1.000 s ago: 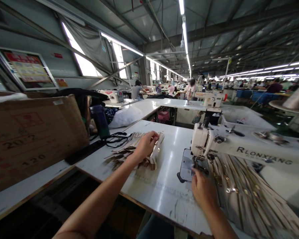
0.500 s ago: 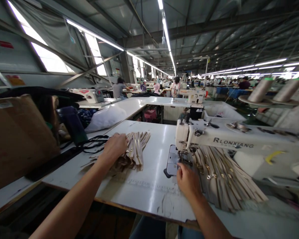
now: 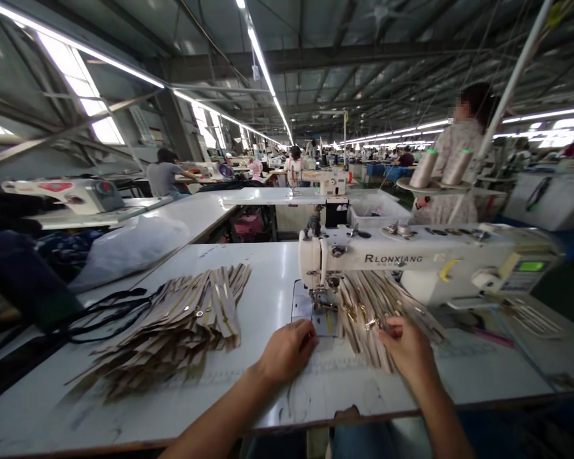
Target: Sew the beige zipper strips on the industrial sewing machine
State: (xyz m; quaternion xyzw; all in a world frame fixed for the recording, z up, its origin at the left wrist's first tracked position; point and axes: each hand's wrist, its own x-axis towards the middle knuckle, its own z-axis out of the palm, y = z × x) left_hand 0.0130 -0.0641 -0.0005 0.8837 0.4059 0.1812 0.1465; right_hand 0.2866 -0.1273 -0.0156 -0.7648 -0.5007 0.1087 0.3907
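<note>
My left hand (image 3: 291, 347) rests on the table in front of the sewing machine's needle plate (image 3: 323, 324). Its fingers are curled together, and whatever may be between them is hidden. My right hand (image 3: 407, 347) is at the near edge of a fanned pile of beige zippers (image 3: 363, 306) with gold teeth and metal pulls. Thumb and fingers pinch a zipper there by its pull. The white sewing machine (image 3: 392, 255) stands with its arm over that pile. Left of it lies a second, thicker heap of beige zippers (image 3: 186, 319).
Black cords (image 3: 119, 312) and a white plastic bag (image 3: 134, 245) lie at the left. Thread cones (image 3: 423, 169) stand behind the machine, with a standing person (image 3: 459, 146) beyond. A pink tool (image 3: 495, 338) lies at the right. Other workers sit farther back.
My left hand has left the left zipper heap and come to the needle plate. My right hand has moved right from the plate onto the right zipper pile. The view has turned right.
</note>
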